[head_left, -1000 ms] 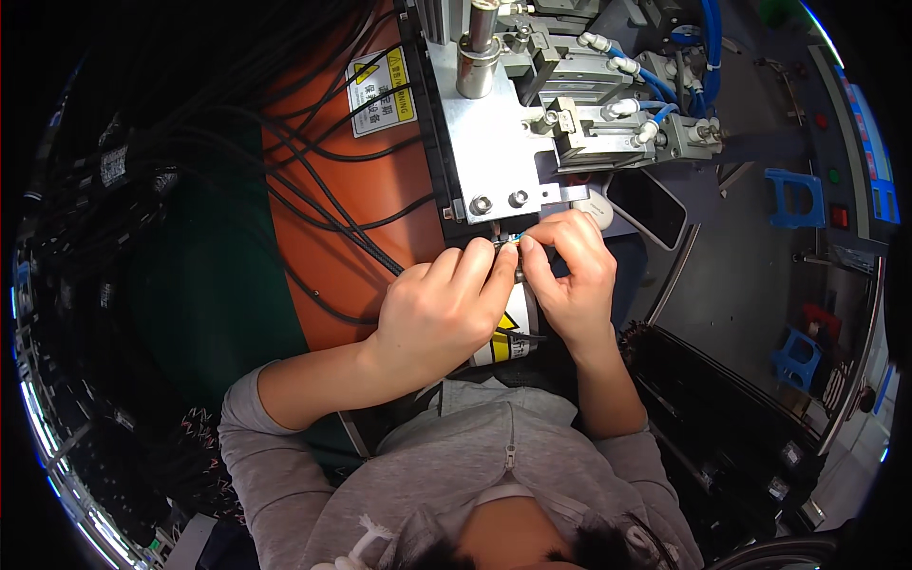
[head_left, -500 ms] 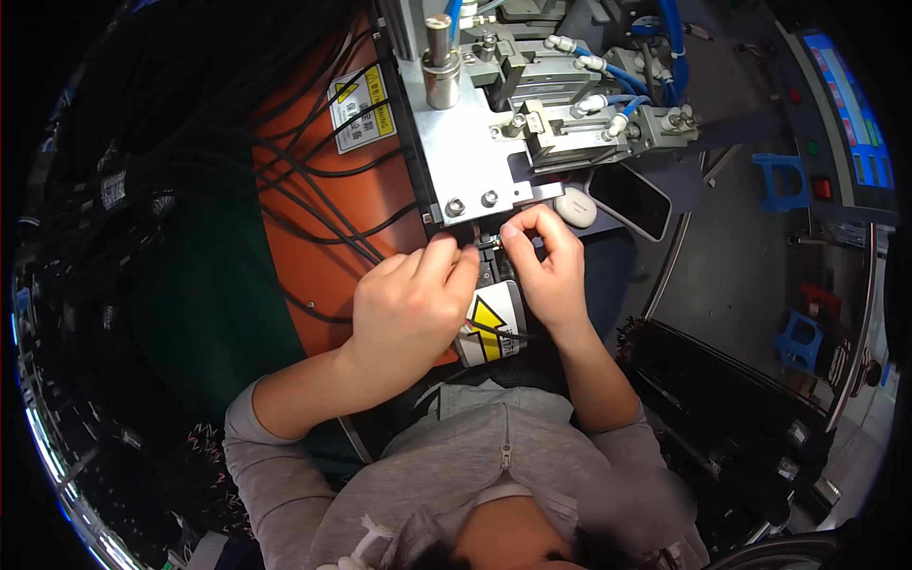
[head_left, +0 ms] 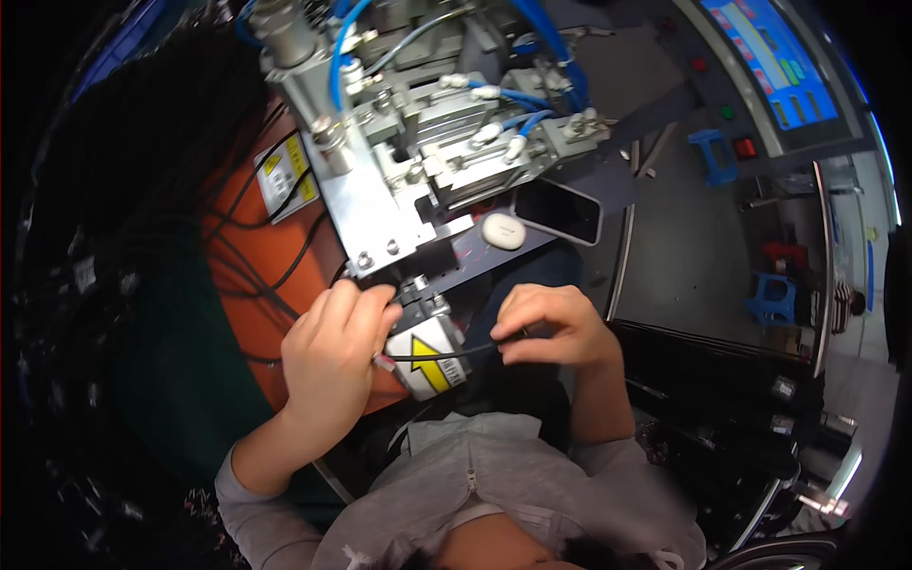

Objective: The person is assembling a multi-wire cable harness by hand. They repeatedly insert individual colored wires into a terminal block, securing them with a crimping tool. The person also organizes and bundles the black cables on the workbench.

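One thin black cable, slightly bowed, in right hand.

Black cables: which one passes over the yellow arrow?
The black cable spanning from the left hand to the right hand; the other cables cross the orange surface.

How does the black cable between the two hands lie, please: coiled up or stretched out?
Stretched out: the black cable runs nearly straight, without a loop, across the arrow label to the right hand's fingers.
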Tool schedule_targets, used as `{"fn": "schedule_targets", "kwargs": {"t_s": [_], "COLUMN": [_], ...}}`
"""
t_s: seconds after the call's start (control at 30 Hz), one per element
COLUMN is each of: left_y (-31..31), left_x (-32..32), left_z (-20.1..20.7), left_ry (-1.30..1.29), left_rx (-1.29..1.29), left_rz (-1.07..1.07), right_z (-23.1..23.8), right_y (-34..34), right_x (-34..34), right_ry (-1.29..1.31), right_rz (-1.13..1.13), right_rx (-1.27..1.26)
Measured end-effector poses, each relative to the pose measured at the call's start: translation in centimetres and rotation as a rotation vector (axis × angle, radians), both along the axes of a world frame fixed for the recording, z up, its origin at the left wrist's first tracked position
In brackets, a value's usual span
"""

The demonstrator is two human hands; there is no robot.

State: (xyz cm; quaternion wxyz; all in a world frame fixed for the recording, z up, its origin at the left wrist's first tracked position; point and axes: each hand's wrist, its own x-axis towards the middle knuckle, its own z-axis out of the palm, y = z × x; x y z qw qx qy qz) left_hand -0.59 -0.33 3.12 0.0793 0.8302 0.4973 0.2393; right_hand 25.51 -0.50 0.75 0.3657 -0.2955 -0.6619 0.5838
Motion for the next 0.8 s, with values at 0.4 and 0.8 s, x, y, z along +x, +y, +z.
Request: {"fn": "schedule_targets", "kwargs": {"t_s": [0.4, 0.8], "left_y": [-0.9, -0.5], "left_x": [0.1, 0.4], "left_z": [3.2, 0.4], "left_ry": [-0.183, -0.386], "left_rx": [0.135, 0.087], "left_rz": [-0.254, -0.206], "right_z": [-0.5, -0.5], "right_y": [0.8, 0.9], "right_x": [-2.4, -8.1], "right_ry": [-0.025, 0.369], "right_rz": [-0.185, -0.362], "right_rx": [0.117, 0.046]}}
